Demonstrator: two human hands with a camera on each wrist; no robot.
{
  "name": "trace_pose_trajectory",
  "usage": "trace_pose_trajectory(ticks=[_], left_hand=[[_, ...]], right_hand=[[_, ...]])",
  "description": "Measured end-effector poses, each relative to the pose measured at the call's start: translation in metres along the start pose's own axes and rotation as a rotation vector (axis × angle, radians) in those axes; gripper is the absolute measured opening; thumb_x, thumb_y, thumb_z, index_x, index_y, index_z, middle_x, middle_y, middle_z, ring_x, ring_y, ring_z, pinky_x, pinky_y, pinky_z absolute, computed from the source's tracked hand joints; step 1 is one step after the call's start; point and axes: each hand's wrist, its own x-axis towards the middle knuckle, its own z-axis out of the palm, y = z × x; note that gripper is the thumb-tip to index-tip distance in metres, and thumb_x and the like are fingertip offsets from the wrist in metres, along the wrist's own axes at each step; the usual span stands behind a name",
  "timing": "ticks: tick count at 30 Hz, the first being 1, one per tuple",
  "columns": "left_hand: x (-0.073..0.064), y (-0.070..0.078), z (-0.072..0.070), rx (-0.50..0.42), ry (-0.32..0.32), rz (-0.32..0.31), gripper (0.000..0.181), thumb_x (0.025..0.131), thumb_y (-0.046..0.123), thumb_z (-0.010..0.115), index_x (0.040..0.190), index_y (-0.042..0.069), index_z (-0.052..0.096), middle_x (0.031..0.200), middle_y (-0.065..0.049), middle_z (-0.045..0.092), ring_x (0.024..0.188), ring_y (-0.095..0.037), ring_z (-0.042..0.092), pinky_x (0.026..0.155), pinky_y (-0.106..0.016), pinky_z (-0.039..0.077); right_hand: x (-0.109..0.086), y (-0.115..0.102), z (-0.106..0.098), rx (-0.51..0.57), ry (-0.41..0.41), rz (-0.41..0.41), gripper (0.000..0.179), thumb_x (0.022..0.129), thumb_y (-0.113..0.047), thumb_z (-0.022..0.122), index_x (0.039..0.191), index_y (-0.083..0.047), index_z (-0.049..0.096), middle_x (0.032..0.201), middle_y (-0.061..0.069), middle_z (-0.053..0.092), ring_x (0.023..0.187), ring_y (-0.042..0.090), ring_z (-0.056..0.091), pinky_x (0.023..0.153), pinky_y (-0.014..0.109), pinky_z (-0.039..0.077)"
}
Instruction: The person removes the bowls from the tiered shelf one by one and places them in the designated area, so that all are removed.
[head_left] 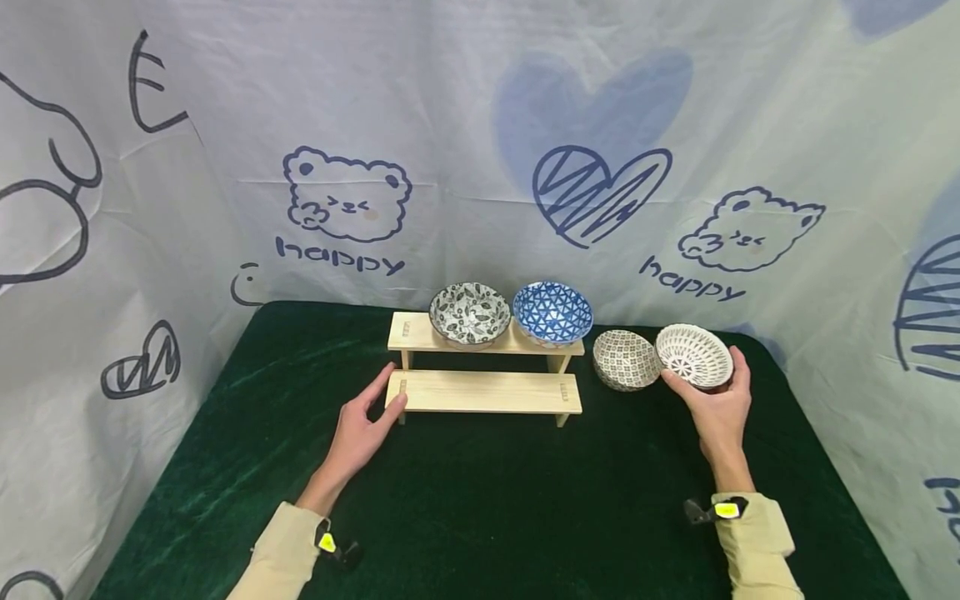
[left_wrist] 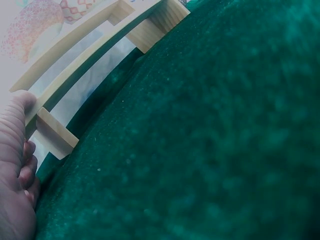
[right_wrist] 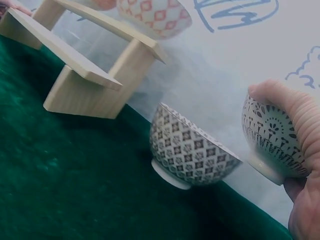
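A two-tier wooden stand (head_left: 483, 392) sits toward the back of the table. My left hand (head_left: 362, 429) grips the left end of its lower tier; in the left wrist view the thumb (left_wrist: 22, 102) lies at the board's edge, with the other fingers curled below. On the upper tier are a black-and-white leaf-patterned bowl (head_left: 470, 312) and a blue triangle-patterned bowl (head_left: 553, 311). To the right, my right hand (head_left: 722, 410) holds a white bowl with dark motifs (right_wrist: 272, 127), thumb at its rim. Beside that bowl is a brown-and-white checked bowl (right_wrist: 190, 150).
Dark green cloth (head_left: 480, 508) covers the table. A white curtain (head_left: 465, 100) with drawn bears and hearts hangs close behind the stand and along both sides.
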Motion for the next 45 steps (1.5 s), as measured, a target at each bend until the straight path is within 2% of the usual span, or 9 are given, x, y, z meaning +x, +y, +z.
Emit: trace_pose_trajectory(ticks=[9,16,28,38,45], left_hand=[[-0.001,-0.001,0.000,0.003,0.002,0.003,0.065,0.104,0.038,0.065,0.160,0.011,0.044,0.162,-0.005,0.046,0.151,-0.029,0.041,0.122,-0.057,0.033],[0.000,-0.001,0.000,0.016,-0.006,0.005,0.065,0.105,0.040,0.064,0.160,0.013,0.043,0.163,-0.004,0.044,0.152,-0.029,0.040,0.122,-0.057,0.033],[-0.001,0.000,-0.001,0.003,-0.007,-0.012,0.066,0.105,0.041,0.064,0.160,0.013,0.043,0.163,-0.004,0.044,0.152,-0.030,0.039,0.122,-0.058,0.032],[-0.001,0.001,-0.001,0.009,-0.005,-0.009,0.066,0.104,0.042,0.065,0.160,0.013,0.044,0.163,-0.003,0.044,0.152,-0.029,0.040,0.122,-0.057,0.033],[-0.002,0.001,-0.001,0.005,-0.005,-0.014,0.065,0.104,0.042,0.065,0.160,0.014,0.045,0.163,-0.003,0.045,0.152,-0.027,0.040,0.122,-0.056,0.033]], right_hand=[[0.009,0.015,-0.007,0.008,0.101,0.042,0.106,0.081,-0.023,0.091,0.165,-0.021,0.026,0.166,0.006,0.033,0.150,0.020,0.034,0.127,0.033,0.027],[0.017,0.032,-0.010,-0.006,0.134,0.076,0.110,0.078,-0.026,0.094,0.165,-0.018,0.026,0.166,0.009,0.033,0.149,0.021,0.034,0.127,0.031,0.023],[0.026,0.054,-0.009,-0.074,0.099,0.115,0.113,0.078,-0.033,0.093,0.164,-0.014,0.023,0.166,0.011,0.030,0.150,0.026,0.032,0.128,0.040,0.022],[0.026,0.061,-0.007,-0.049,0.075,0.121,0.113,0.080,-0.031,0.092,0.164,-0.013,0.019,0.165,0.013,0.027,0.149,0.027,0.032,0.128,0.040,0.022],[0.024,0.061,-0.008,-0.036,0.047,0.113,0.115,0.083,-0.029,0.090,0.165,-0.015,0.011,0.168,0.011,0.020,0.153,0.027,0.026,0.130,0.040,0.016]])
